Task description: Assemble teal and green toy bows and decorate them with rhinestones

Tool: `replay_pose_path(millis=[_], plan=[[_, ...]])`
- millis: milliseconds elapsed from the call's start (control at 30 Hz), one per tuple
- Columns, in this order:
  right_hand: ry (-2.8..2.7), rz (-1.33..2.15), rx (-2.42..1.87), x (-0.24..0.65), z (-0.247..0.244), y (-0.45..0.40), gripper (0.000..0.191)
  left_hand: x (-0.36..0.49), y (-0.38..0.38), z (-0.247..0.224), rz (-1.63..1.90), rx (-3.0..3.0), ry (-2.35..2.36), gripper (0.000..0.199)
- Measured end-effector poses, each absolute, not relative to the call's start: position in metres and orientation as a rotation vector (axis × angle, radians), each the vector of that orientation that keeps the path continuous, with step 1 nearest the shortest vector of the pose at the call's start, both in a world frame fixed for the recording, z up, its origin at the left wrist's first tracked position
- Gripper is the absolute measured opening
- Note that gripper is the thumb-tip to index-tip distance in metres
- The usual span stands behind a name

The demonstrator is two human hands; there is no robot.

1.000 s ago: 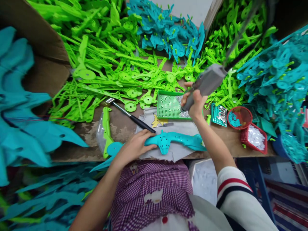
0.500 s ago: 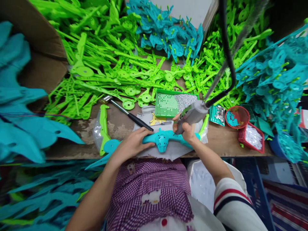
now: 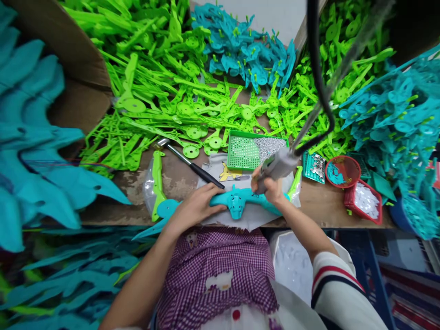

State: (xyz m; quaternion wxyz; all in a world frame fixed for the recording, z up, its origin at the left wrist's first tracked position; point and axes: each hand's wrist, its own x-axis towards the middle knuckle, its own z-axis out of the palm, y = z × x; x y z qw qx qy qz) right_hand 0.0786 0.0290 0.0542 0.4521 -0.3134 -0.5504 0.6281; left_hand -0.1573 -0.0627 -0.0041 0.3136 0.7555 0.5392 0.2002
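Note:
A turquoise plastic part (image 3: 236, 206) with green curved end pieces lies across a grey cloth (image 3: 252, 222) at the bench's front edge. My left hand (image 3: 199, 204) is closed over its left arm, thumb along the near side. In my right hand (image 3: 271, 188) is a grey electric screwdriver (image 3: 279, 164), tilted, its lower end down at the part's right arm. Its tip is hidden by my fingers. Just beyond my left hand rests a hammer (image 3: 192, 165) with a black handle. Behind the part stands a green tray (image 3: 242, 152) with many small metal screws.
Green plastic parts (image 3: 154, 101) and turquoise parts (image 3: 244, 55) are heaped at the back. A cardboard box (image 3: 85, 59) with turquoise pieces stands left. On the right are a red bowl (image 3: 355, 172) and a red basket (image 3: 374, 217) of white pieces. A black cable (image 3: 318, 68) hangs to the screwdriver.
The whole view has shifted, so things appear slightly farther right. Both hands keep their places on the part and the screwdriver; the screwdriver looks slightly more tilted.

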Motion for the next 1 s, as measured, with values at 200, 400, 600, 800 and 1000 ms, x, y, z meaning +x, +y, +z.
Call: replay_pose_path(millis=[200, 400, 600, 800, 1000], plan=[[-1.314, 1.139, -0.911, 0.044, 0.081, 0.106, 0.047, -0.157, -0.061, -0.003, 0.508, 1.997, 1.424, 0.046], [-1.408, 1.127, -0.981, 0.029, 0.062, 0.135, 0.046, -0.156, -0.063, -0.003, 0.529, 2.008, 1.425, 0.045], [-1.434, 1.144, -0.982, 0.031, 0.053, 0.135, 0.047, -0.157, -0.063, -0.004, 0.527, 1.992, 1.424, 0.046], [-1.449, 1.127, -0.96, 0.031, 0.056, 0.135, 0.049, -0.156, -0.062, -0.002, 0.517, 1.982, 1.422, 0.046], [-1.395, 1.103, -0.937, 0.041, 0.091, 0.126, 0.059, -0.156, -0.061, 0.0, 0.506, 1.99, 1.433, 0.046]])
